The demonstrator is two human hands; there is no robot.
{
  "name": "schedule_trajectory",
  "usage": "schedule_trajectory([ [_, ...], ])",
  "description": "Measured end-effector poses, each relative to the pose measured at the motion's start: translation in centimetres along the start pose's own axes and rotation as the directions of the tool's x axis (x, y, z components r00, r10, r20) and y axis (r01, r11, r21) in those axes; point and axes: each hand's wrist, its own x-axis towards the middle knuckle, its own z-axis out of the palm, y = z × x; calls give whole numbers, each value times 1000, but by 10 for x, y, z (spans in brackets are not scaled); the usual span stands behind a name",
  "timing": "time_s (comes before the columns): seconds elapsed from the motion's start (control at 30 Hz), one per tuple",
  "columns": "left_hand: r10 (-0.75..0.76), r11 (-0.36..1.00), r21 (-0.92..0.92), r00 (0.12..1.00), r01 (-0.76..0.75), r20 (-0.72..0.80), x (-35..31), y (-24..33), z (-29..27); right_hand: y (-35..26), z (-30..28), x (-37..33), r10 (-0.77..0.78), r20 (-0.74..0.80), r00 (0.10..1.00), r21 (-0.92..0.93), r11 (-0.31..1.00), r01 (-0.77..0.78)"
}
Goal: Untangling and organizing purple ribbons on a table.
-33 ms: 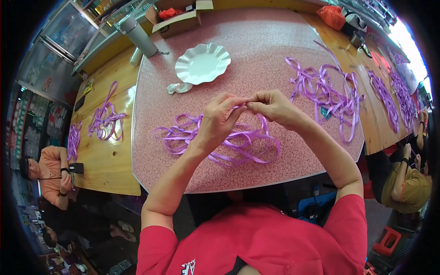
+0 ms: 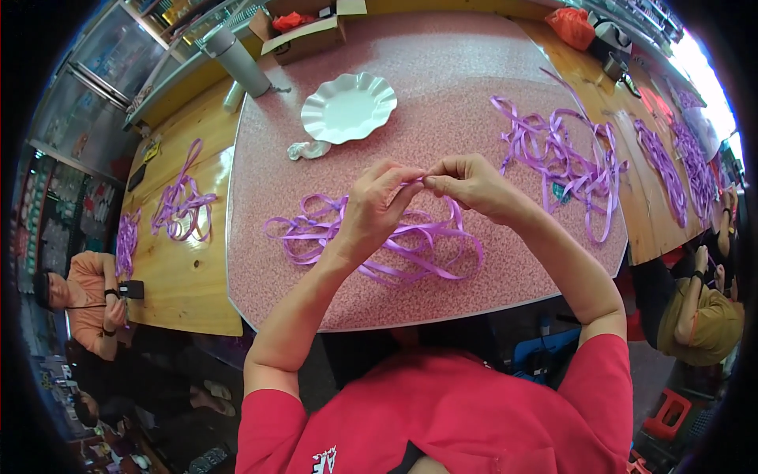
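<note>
Both my hands meet above the pink speckled table (image 2: pixel 442 63), fingertips pinched close together. A purple ribbon (image 2: pixel 466 237) runs from them down into a loose looped pile on the tabletop. My left hand (image 2: pixel 379 201) grips the ribbon between thumb and fingers. Thumb against forefinger, my right hand (image 2: pixel 470 186) pinches the same ribbon just beside it. The small bit between the fingertips is mostly hidden. Farther right lies a second tangled heap of purple ribbons (image 2: pixel 553 150), with a small green piece (image 2: pixel 559 192) among its loops.
A white scalloped plate (image 2: pixel 347 109) stands beyond my hands, a crumpled wrapper (image 2: pixel 308 150) beside it. At the far left are a grey tumbler (image 2: pixel 238 63) and an open cardboard box (image 2: pixel 304 43). More purple ribbons (image 2: pixel 183 207) lie on the wooden side table. People sit at both sides.
</note>
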Motion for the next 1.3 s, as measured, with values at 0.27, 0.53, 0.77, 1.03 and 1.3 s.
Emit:
schedule_trajectory([
  [0.27,47,989,137,998,-52,45,-21,5,-10,0,15,-9,91,34,995,20,996,-92],
  [0.53,-36,981,194,995,18,88,-36,6,-24,1,31,-13,-89,49,995,-66,994,92],
  [0.77,50,981,187,997,-58,52,-38,18,-25,-2,38,-18,-7,25,1000,11,1000,6],
  [1.03,121,966,221,989,-137,85,-38,26,-28,5,40,-19,-87,6,996,-86,992,87],
  [1.3,137,954,261,989,-146,53,-42,18,-26,1,44,-21,-100,-7,995,-164,982,97],
])
